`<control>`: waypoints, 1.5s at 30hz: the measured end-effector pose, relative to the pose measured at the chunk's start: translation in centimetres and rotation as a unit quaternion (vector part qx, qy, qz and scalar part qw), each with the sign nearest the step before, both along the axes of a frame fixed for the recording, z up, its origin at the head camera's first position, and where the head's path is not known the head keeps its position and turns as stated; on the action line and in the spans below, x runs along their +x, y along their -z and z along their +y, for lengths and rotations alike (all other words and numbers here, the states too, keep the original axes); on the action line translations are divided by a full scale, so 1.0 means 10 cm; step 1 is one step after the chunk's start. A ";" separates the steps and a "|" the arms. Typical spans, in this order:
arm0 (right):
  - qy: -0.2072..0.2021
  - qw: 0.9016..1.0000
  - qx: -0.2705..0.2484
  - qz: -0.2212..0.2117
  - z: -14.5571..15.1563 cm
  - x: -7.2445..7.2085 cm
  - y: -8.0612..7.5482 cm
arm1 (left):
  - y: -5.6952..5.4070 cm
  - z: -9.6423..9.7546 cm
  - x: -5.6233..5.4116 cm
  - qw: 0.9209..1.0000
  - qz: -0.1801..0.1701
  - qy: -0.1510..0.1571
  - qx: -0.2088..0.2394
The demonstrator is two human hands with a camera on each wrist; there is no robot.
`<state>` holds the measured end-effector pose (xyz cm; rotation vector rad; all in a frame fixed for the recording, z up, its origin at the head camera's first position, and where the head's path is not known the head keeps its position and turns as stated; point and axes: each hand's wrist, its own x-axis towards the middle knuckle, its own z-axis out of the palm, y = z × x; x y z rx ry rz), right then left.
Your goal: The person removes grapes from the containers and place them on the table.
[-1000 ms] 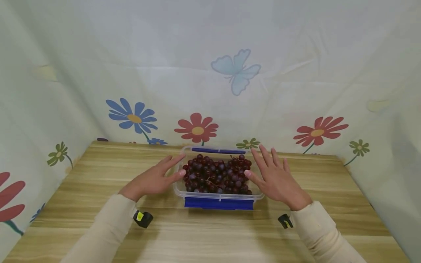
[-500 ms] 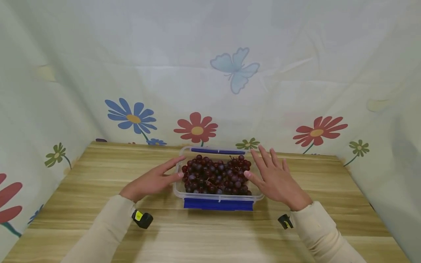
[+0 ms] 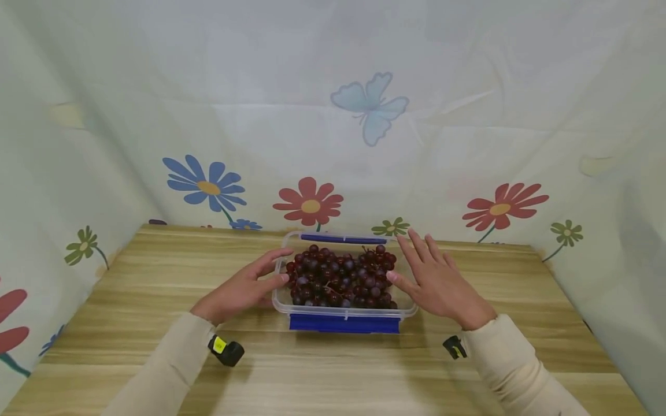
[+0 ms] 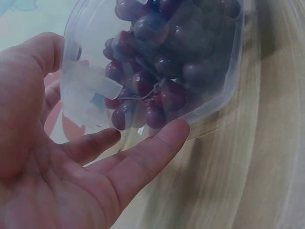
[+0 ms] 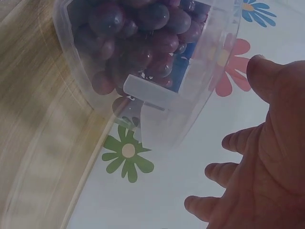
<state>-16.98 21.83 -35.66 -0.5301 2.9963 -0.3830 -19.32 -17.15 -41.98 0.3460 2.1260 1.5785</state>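
A clear plastic food container (image 3: 359,312) with blue latches stands on the wooden tabletop, filled with dark red grapes (image 3: 333,277). At its left end is my left hand (image 3: 239,292). In the left wrist view, that thumb meets the rim while the fingers (image 4: 138,167) extend, fairly straight, along the container's lower wall; whether they touch it is unclear. My right hand (image 3: 439,283) is spread at the right end, its thumb over the rim in the head view. The right wrist view shows a gap between these fingers (image 5: 224,174) and the container wall.
White cloth with printed flowers and a butterfly (image 3: 372,107) hangs behind and on both sides of the table (image 3: 333,370). Each wrist carries a small black camera, the left one (image 3: 226,351) near the tabletop. The container stands close to the table's back edge.
My left hand has lowered slightly at the container's left end, and its lower fingers now show beneath the thumb. The right hand stays almost where it was, spread. The container has barely moved.
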 end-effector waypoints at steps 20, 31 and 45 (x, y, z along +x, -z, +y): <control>-0.055 0.998 0.004 -0.026 -0.13 -0.11 -0.06 | 0.05 0.04 0.01 0.999 -0.026 -0.020 0.026; -0.100 0.994 0.032 -0.032 -0.32 -0.15 -0.11 | 0.07 0.03 0.02 0.999 -0.033 -0.022 0.034; -0.151 0.984 0.086 -0.029 -0.53 -0.17 -0.20 | 0.08 0.01 0.03 0.998 -0.036 -0.022 0.035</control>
